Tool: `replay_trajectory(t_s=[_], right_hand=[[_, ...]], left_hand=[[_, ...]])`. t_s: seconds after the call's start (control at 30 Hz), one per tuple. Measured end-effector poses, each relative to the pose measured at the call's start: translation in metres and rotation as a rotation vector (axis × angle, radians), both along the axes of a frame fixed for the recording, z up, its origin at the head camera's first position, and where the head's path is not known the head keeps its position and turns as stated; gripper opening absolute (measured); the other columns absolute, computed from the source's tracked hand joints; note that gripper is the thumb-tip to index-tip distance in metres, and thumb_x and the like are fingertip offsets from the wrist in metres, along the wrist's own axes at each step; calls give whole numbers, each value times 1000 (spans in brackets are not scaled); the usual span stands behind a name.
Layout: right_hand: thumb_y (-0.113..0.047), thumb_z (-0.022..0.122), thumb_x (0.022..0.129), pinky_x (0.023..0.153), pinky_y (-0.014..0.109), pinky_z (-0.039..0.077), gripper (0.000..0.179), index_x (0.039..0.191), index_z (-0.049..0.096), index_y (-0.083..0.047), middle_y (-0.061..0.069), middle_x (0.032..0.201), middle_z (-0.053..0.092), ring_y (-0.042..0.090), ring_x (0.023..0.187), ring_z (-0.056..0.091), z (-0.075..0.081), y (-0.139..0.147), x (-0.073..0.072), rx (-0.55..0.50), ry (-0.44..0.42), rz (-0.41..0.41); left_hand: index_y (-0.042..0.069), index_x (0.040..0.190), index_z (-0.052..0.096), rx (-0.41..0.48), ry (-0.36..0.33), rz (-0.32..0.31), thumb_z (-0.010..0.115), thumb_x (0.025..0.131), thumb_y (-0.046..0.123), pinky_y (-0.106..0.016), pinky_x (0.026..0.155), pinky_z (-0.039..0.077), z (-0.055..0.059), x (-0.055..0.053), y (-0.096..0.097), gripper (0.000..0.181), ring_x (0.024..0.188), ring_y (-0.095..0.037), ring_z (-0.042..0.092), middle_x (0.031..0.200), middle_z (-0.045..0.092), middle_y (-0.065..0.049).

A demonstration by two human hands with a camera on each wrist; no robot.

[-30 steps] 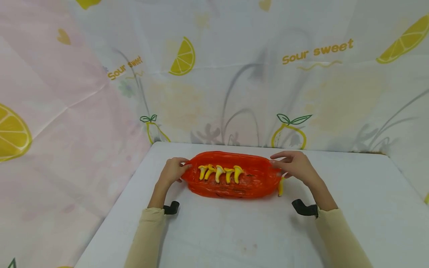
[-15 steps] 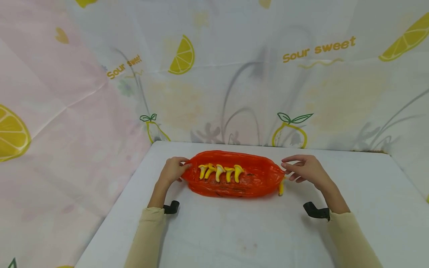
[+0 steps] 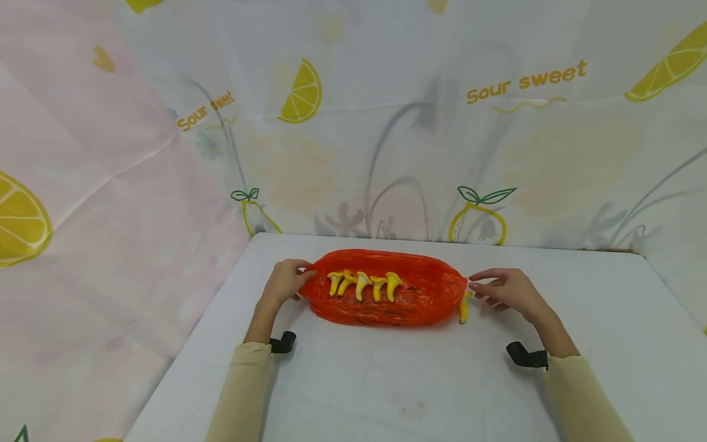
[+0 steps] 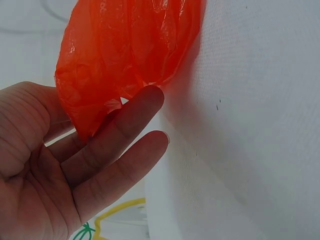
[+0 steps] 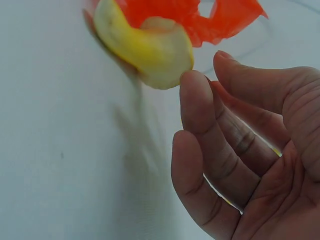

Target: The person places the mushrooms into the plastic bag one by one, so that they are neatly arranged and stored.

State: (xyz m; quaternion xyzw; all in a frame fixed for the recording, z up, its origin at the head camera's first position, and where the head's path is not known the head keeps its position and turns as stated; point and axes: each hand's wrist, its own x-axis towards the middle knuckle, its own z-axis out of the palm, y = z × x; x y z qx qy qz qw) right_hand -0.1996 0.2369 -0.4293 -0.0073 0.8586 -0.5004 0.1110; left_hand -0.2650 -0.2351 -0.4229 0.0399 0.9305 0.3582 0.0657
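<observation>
A red plastic bag (image 3: 420, 307) lies spread sideways on the white table, its left end gathered to a corner. My left hand (image 3: 287, 279) pinches that corner; in the left wrist view the red film passes in between the thumb side and the fingers (image 4: 125, 125). My right hand (image 3: 510, 288) is at the bag's right end, fingers loosely bent, with nothing between thumb and fingertips. Several small yellow mushroom-shaped pieces (image 3: 391, 286) stand in a row over the bag's middle. One more yellow mushroom-shaped piece (image 5: 145, 52) lies just outside its right end, close to my right fingertips.
The white table (image 3: 359, 380) extends in front and to both sides. Behind it hangs a white cloth (image 3: 353, 153) printed with lemons, and a pinkish cloth (image 3: 110, 258) hangs at the left. Black wrist mounts (image 3: 527, 356) sit at the sleeves.
My right hand has drawn away to the right from the bag's right end, then dipped slightly. The bag's right end now reaches further out to a point. My left hand stays put.
</observation>
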Motion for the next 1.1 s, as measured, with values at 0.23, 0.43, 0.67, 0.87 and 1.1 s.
replay_trajectory(t_s=[0.23, 0.43, 0.67, 0.87, 1.1], right_hand=[[-35, 73, 90, 64, 33, 59, 53, 127, 62, 1, 12, 94, 73, 26, 71, 68, -9, 4, 1, -26, -27, 25], [-29, 74, 90, 58, 31, 56, 51, 129, 62, 1, 11, 93, 73, 25, 67, 67, -14, 5, 2, -64, -65, 45], [-27, 74, 90, 56, 29, 56, 51, 129, 61, 3, 10, 90, 73, 24, 64, 66, -16, 3, 3, -93, -95, 66], [-27, 74, 90, 57, 29, 56, 51, 129, 61, 3, 11, 84, 72, 23, 64, 66, -17, 3, 3, -87, -102, 67], [-25, 74, 90, 58, 31, 57, 49, 129, 61, 3, 12, 92, 72, 26, 66, 67, -18, 2, 2, -90, -79, 77]], left_hand=[[2, 126, 66, -1, -4, 7, 66, 96, 20, -30, 52, 57, 1, 1, 0, 35, 67, -20, 65, 111, 68, -19], [2, 126, 65, -2, -4, 5, 66, 96, 21, -30, 53, 57, 1, 1, 1, 36, 65, -20, 64, 111, 67, -19], [2, 125, 66, -4, 11, 4, 67, 95, 20, -30, 52, 57, -2, 1, 0, 36, 63, -19, 64, 110, 67, -20], [1, 124, 66, 6, 17, 2, 67, 95, 20, -30, 51, 57, -3, 0, 0, 35, 64, -19, 64, 109, 67, -20], [1, 124, 66, 13, 13, 0, 67, 95, 20, -31, 51, 57, -2, 1, 1, 35, 64, -19, 65, 108, 68, -19]])
